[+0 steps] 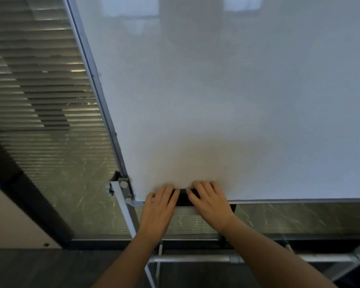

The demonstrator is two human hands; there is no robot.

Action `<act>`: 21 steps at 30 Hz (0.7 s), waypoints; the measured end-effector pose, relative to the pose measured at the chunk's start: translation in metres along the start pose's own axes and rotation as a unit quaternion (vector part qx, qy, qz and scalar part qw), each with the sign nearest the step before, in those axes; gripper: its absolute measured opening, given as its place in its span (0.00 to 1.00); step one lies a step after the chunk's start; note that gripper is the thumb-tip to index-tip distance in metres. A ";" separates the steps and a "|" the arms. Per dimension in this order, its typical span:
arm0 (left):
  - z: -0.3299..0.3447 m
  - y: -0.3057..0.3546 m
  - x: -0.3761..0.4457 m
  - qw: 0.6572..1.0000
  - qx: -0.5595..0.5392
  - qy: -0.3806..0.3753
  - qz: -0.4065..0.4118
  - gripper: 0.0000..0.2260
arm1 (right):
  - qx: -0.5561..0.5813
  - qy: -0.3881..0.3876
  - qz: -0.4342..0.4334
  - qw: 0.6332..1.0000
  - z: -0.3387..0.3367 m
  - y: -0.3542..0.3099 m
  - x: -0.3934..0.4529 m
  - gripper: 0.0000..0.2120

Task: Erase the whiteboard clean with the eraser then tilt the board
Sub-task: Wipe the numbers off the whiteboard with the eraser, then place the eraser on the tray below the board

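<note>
Whiteboard (227,100) fills most of the view, its pale surface free of any marks I can make out, which suggests the wiping is done or nearly so and the tilting is what remains. Both hands sit at the bottom edge near the board's lower left corner: the left hand (160,204) and the right hand (210,201) lie side by side with fingers fairly straight, resting over a dark block that I take to be the eraser (183,197), lying on or just above the narrow tray (185,210) under the board. Whether the fingers curl round the block or merely press on it I cannot tell. The metal frame (96,80) runs up the left side to a pivot bracket (123,185), and the stand's crossbar (195,259) shows below the forearms. From here the main risk is the eraser: if it is left loose on the tray and the board is swung, it could slide off and drop to the floor. Pushing at one corner alone could also twist the board or roll the stand toward the window blinds (40,90) just behind. Fingers tucked near the lower edge could get pinched against the tray if the panel rotates suddenly once the pivot frees.
</note>
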State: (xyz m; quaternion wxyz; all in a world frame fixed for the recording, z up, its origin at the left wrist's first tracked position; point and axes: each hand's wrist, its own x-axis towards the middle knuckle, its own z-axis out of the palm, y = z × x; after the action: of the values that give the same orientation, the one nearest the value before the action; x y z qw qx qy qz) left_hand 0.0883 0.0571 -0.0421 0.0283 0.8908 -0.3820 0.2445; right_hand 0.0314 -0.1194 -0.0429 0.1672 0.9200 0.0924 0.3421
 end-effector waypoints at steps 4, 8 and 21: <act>-0.001 0.006 0.000 1.000 0.002 -0.026 -0.009 0.33 | 0.001 -0.040 0.041 0.998 -0.004 -0.005 -0.002 0.23; -0.001 0.012 -0.006 0.999 0.003 -0.040 -0.015 0.31 | -0.002 -0.093 0.063 0.994 -0.011 -0.012 -0.005 0.28; -0.034 0.062 -0.011 0.998 0.052 -0.025 -0.019 0.31 | -0.015 -0.142 0.070 0.987 -0.055 0.022 -0.035 0.26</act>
State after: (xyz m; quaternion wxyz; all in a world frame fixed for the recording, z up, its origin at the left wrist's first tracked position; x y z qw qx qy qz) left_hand 0.0252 0.0287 -0.0254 -0.0231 0.9039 -0.3527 0.2407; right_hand -0.0297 -0.1367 -0.0168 0.1682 0.9608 -0.0024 0.2205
